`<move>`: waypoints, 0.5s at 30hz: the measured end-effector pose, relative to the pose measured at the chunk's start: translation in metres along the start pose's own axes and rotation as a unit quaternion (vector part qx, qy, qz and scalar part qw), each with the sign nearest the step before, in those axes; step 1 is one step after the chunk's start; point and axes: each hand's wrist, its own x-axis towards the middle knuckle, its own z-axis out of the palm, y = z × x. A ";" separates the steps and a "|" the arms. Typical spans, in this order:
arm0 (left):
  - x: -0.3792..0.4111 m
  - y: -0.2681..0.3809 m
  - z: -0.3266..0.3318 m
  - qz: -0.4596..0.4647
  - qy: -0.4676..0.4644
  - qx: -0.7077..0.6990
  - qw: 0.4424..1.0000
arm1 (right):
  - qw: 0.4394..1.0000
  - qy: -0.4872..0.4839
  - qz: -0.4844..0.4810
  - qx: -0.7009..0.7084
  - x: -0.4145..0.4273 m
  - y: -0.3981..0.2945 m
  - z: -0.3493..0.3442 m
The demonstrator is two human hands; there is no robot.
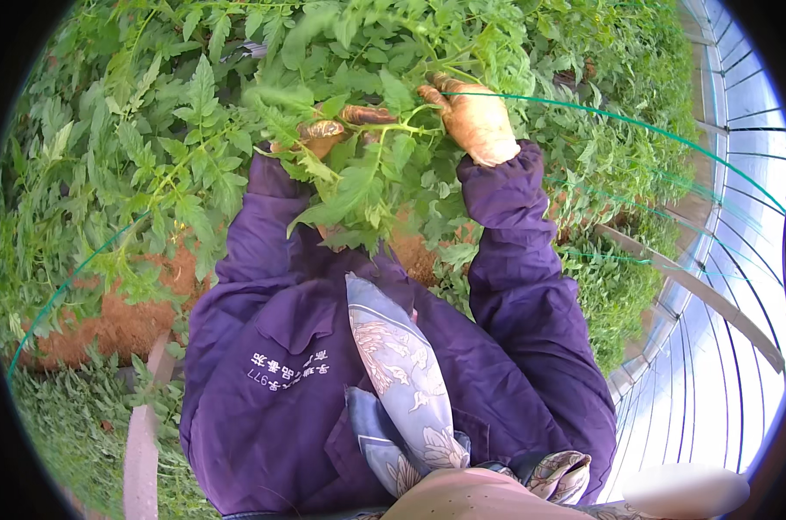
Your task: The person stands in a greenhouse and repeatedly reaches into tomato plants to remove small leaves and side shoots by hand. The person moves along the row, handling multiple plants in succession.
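Observation:
Leafy tomato plants (pixel 204 123) fill the space before me. My left hand (pixel 321 136), in a stained glove, reaches in among the leaves, which partly hide it. Its thumb and a finger show near a leafy tomato stem (pixel 406 127); whether they close on it is hidden. To the right, my right hand (pixel 480 123), in a pale glove with brown-stained fingers, has its thumb and forefinger together at a length of green twine (pixel 601 110). That twine crosses the back of the hand and runs off to the far right. Foliage hides the other fingertips.
Another green twine (pixel 74 276) slants through plants on the left. Brown soil (pixel 136 315) shows below the leaves. A pale post (pixel 142 448) stands at lower left; a slanting pale bar (pixel 698 296) crosses the right, before a translucent greenhouse wall (pixel 679 390). A patterned scarf (pixel 399 351) hangs at my chest.

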 end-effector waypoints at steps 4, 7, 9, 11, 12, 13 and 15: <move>-0.013 0.016 0.016 -0.095 0.175 -0.124 0.972 | 0.999 0.044 0.017 0.022 -0.007 -0.001 -0.001; -0.020 -0.003 -0.026 -0.031 0.087 -0.251 0.964 | 0.994 0.095 0.026 0.051 -0.012 -0.008 -0.003; -0.019 -0.014 -0.044 0.088 -0.059 -0.315 0.943 | 0.989 0.121 0.039 0.078 -0.014 -0.007 -0.001; -0.017 -0.024 -0.053 0.215 -0.050 -0.296 0.929 | 0.986 0.126 0.048 0.094 -0.015 -0.009 -0.001; -0.014 -0.027 -0.056 0.273 0.015 -0.258 0.927 | 0.986 0.117 0.067 0.099 -0.016 -0.010 -0.003; -0.012 -0.030 -0.058 0.322 0.085 -0.216 0.918 | 0.985 0.107 0.086 0.104 -0.017 -0.013 -0.004; -0.005 -0.027 -0.037 0.301 0.257 -0.188 0.899 | 0.982 0.113 0.084 0.127 -0.024 -0.010 -0.003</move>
